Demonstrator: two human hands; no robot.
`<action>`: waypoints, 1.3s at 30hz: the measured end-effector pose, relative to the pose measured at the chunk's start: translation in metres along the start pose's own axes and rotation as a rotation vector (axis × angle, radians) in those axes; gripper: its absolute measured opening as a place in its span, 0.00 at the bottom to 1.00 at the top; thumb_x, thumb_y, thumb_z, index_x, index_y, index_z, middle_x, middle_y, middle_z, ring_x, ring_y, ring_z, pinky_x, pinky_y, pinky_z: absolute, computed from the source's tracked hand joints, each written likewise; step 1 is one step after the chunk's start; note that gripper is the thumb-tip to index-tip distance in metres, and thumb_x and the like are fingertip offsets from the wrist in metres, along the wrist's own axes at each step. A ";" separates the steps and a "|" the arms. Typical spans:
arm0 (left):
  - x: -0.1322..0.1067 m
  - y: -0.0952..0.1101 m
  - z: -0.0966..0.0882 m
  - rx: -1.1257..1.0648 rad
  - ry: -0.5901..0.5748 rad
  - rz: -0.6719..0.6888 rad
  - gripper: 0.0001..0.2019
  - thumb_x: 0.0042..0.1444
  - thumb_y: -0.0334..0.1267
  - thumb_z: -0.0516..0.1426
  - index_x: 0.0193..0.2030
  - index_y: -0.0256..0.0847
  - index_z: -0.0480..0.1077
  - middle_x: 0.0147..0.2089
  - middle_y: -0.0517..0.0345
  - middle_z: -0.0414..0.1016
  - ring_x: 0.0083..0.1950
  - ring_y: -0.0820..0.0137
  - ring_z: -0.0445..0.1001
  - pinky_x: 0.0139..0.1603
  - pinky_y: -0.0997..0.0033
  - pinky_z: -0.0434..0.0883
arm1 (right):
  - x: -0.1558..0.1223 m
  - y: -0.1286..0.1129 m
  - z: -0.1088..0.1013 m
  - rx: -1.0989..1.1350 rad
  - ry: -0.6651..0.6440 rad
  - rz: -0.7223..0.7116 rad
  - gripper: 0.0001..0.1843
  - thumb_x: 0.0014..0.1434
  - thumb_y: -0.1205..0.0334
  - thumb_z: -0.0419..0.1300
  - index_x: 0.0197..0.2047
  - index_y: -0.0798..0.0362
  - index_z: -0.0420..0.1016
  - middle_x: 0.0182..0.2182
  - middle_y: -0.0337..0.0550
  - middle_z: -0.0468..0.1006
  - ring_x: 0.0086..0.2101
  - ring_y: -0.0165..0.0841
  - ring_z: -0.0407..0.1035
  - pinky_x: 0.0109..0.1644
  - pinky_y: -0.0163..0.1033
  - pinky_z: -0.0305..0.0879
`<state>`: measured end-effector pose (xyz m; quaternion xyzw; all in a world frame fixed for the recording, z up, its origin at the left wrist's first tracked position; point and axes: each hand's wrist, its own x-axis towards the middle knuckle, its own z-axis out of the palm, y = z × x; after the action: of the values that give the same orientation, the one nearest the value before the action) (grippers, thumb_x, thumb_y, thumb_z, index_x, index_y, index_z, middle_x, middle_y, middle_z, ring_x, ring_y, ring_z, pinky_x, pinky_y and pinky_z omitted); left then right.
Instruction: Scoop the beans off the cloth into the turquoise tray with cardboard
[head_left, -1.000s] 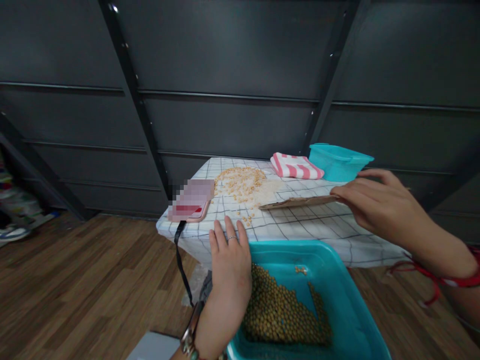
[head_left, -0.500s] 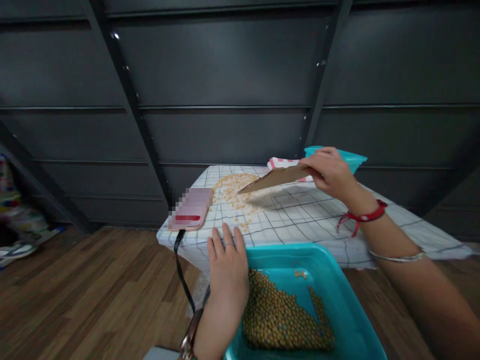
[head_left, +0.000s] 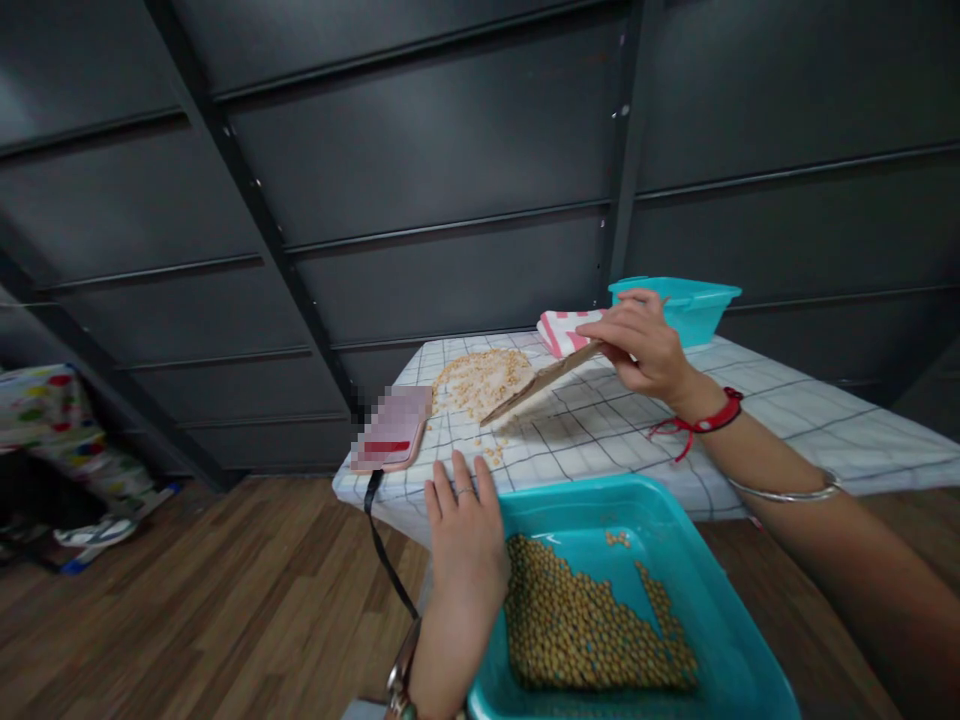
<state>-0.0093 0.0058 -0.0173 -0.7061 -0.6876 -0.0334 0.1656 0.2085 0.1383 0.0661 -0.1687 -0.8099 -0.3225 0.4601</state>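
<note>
My right hand (head_left: 637, 345) is closed on the upper end of a brown piece of cardboard (head_left: 536, 385). The cardboard tilts down to the left, its lower tip by a spread of pale yellow kernels (head_left: 480, 378) and whitish grains on the checked tablecloth (head_left: 600, 430). A few loose kernels lie nearer the table's front edge. My left hand (head_left: 466, 540) lies with fingers stretched out over that edge, against the left rim of a teal tray (head_left: 637, 492); its thumb is hidden. Inside the tray is a layer of round tan beans (head_left: 585, 630), with several paler kernels apart from them.
A phone (head_left: 394, 428) with a black strap (head_left: 386, 550) lies at the table's left end. At the back right stand a smaller teal container (head_left: 701, 312) and a folded pink-and-white cloth (head_left: 562, 328). A dark panelled wall (head_left: 450, 200) rises behind. At far left a shoe (head_left: 97, 532) shows.
My right hand has lowered the cardboard's tip slightly toward me and turned the sheet steeper. My left hand stays by the tray. The whole view has tilted and shifted a little.
</note>
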 end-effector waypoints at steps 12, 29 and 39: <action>-0.001 0.001 0.000 0.017 0.031 0.002 0.29 0.47 0.24 0.48 0.59 0.30 0.56 0.61 0.32 0.57 0.61 0.48 0.57 0.56 0.47 0.60 | 0.004 -0.013 -0.003 0.070 -0.027 -0.166 0.22 0.52 0.71 0.48 0.50 0.45 0.64 0.30 0.36 0.72 0.32 0.31 0.63 0.47 0.47 0.55; -0.002 0.002 -0.004 0.031 -0.044 -0.006 0.30 0.47 0.24 0.48 0.60 0.29 0.54 0.63 0.33 0.54 0.62 0.47 0.54 0.58 0.48 0.59 | 0.004 -0.016 -0.015 0.073 -0.016 -0.131 0.15 0.54 0.69 0.48 0.43 0.47 0.67 0.27 0.35 0.73 0.30 0.30 0.65 0.46 0.47 0.56; -0.002 0.001 -0.001 -0.002 -0.035 -0.014 0.29 0.48 0.25 0.49 0.60 0.28 0.54 0.63 0.31 0.53 0.62 0.46 0.53 0.58 0.47 0.57 | 0.008 -0.016 -0.024 0.136 -0.035 -0.164 0.15 0.52 0.71 0.48 0.41 0.49 0.66 0.28 0.37 0.71 0.30 0.29 0.63 0.45 0.46 0.59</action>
<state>-0.0080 0.0037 -0.0176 -0.7021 -0.6952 -0.0228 0.1525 0.2109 0.1099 0.0759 -0.0757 -0.8490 -0.3002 0.4282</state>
